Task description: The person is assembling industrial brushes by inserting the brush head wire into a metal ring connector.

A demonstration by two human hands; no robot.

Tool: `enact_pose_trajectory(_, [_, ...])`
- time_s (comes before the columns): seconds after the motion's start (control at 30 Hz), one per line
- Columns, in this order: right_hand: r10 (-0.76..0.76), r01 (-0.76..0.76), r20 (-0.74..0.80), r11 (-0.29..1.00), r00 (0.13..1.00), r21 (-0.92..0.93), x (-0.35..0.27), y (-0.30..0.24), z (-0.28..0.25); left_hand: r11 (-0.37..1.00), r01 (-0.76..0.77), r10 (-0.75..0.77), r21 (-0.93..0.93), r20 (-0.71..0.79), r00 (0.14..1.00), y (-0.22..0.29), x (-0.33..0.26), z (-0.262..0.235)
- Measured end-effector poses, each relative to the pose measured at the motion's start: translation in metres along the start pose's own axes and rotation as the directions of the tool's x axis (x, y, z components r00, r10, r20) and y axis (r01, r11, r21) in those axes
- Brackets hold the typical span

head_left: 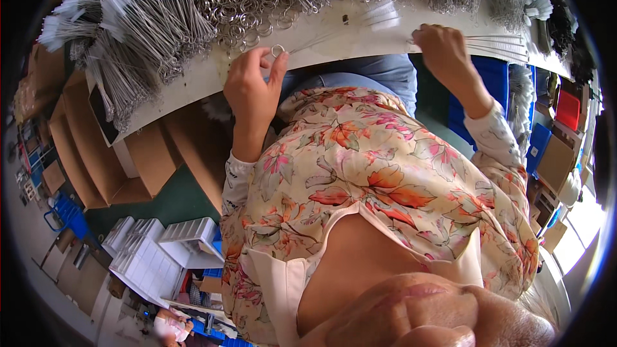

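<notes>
My left hand (252, 87) is at the near edge of a white worktable (334, 35) and pinches a small metal ring (277, 50) joined to thin wire brushes that fan out to the right. A blurred white brush tip (380, 14) shows at their far end. My right hand (443, 48) rests on the table edge with its fingers curled over a flat row of wire stems (498, 46). Heaps of wire brushes with white bristle heads (132, 9) and loose metal rings (247, 6) cover the table behind both hands.
Brown cardboard boxes (103, 154) stand under the table at the left. White ribbed trays (160, 244) lie on the green floor below them. Blue crates (491, 90), a red box (569, 109) and more cartons stand at the right. My flowered shirt fills the middle.
</notes>
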State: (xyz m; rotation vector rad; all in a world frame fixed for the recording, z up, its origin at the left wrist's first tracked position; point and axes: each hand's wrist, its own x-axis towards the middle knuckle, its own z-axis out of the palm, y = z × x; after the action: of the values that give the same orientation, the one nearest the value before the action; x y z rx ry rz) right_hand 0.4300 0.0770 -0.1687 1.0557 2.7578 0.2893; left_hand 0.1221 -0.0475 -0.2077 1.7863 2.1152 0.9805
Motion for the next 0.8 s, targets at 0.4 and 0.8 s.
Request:
enact_pose_trajectory(0.4, [-0.015, 0.286, -0.311, 0.441, 0.95, 0.851, 0.077, -0.106, -0.052, 0.655, 0.067, -0.096, -0.753, 0.006, 0.995, 0.032, 0.026, -0.036])
enact_pose_trajectory(0.8, [-0.253, -0.009, -0.04, -0.192, 0.967, 0.981, 0.083, -0.082, -0.079, 0.603, -0.115, 0.282, -0.789, 0.076, 0.956, 0.03, 0.047, -0.073])
